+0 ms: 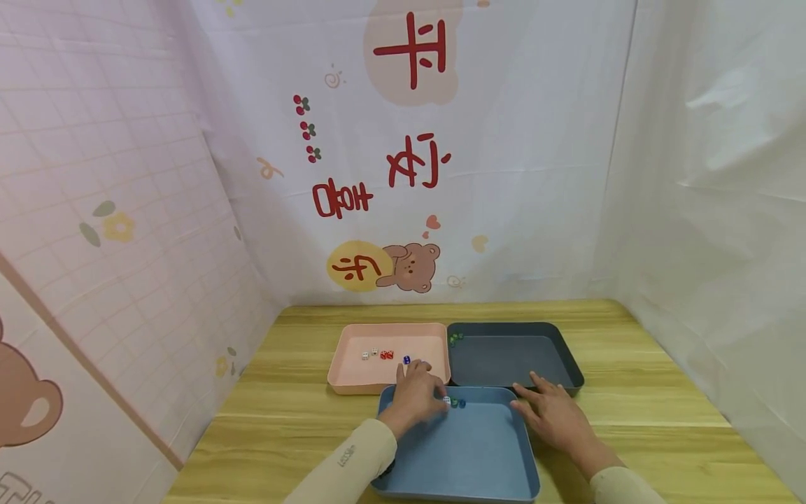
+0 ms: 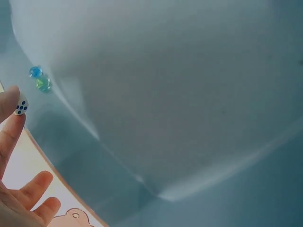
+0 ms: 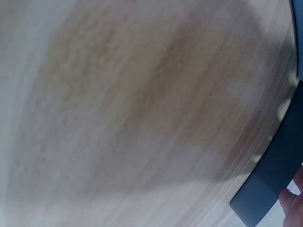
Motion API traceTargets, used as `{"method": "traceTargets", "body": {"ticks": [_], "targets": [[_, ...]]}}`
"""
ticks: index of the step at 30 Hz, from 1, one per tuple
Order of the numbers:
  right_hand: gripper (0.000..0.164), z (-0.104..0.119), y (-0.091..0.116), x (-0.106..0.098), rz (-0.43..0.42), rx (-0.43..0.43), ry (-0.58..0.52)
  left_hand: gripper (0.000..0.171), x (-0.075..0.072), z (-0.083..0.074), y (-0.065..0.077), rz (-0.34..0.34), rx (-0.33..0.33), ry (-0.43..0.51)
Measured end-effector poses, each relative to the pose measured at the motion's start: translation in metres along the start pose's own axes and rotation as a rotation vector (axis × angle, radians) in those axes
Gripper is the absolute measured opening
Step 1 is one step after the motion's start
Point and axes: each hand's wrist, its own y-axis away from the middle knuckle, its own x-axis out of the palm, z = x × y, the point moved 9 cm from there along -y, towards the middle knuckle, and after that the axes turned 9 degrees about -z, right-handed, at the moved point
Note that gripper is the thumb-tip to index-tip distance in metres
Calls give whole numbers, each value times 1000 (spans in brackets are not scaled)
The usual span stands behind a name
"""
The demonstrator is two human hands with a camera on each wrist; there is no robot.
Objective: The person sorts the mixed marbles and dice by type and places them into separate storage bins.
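Note:
In the head view my left hand (image 1: 415, 395) reaches over the far left corner of the blue tray (image 1: 469, 455). Its thumb and forefinger pinch a white die (image 2: 21, 104) with blue dots, seen at close range in the left wrist view. Beside the die, a green glass bead (image 2: 43, 83) and a blue glass bead (image 2: 36, 72) lie together along the tray's far side. My right hand (image 1: 557, 418) has its fingers spread, with fingertips at the blue tray's far right corner and the near rim of the dark tray (image 1: 569, 360).
Behind the blue tray stands a pink tray (image 1: 340, 371) holding white dice (image 1: 365, 355), red dice (image 1: 387, 355) and a blue die (image 1: 406, 360). Several green beads (image 1: 455, 339) sit in the dark tray's far left corner. All trays stand on a wood-grain table (image 1: 655, 399).

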Motion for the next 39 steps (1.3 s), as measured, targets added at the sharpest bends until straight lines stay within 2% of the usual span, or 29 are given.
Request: {"method": "traceTargets", "body": {"ticks": [8,18,22,29,34,39], "targets": [[47,-1,1,2,8,3,7,10,-8,8,-8,-19,-31,62],[45,0,2,0,9,9,-12,9,-29,26,-34,-62,-135,164],[46,-2,2,2,7,13,-8,9,-36,43,-46,-87,-188,208],[46,-3,2,3,-9,13,-26,11,-43,84,-63,-140,-301,290],[45,-3,2,2,-13,11,-24,14,-44,111,-71,-168,-376,364],[45,-2,3,2,-2,8,-30,17,-36,134,-74,-167,-470,468]]}}
